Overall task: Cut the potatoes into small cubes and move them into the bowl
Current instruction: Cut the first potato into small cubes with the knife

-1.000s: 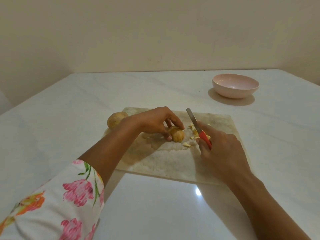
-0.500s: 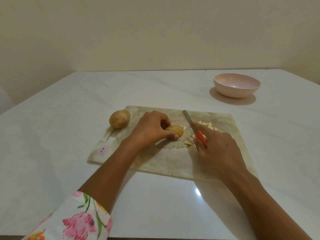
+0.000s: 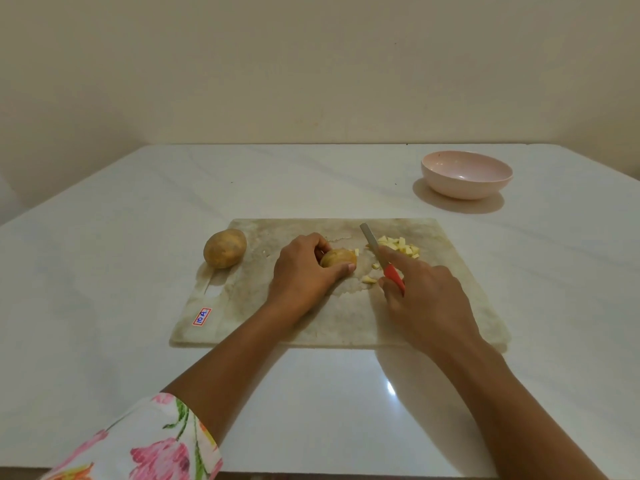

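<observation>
A partly cut potato (image 3: 338, 258) lies near the middle of the stone cutting board (image 3: 450, 306), and my left hand (image 3: 301, 271) grips it from the left. My right hand (image 3: 426, 299) holds a red-handled knife (image 3: 381, 254), its blade pointing away from me just right of that potato. Several small pale potato cubes (image 3: 400, 245) lie in a loose pile behind the blade, with a few strays nearer the knife. A whole potato (image 3: 224, 247) rests at the board's left edge. The pink bowl (image 3: 465, 174) stands at the far right, nothing visible inside it.
The board lies on a white glossy table (image 3: 104, 271) that runs to a beige wall. A small red and blue sticker (image 3: 202, 317) marks the board's near left corner. My floral sleeve (image 3: 145, 441) shows at the bottom left.
My left hand has settled lower over the cut potato. The knife has shifted slightly toward me, exposing more of the cube pile. The view has tilted, so everything sits lower and more centred.
</observation>
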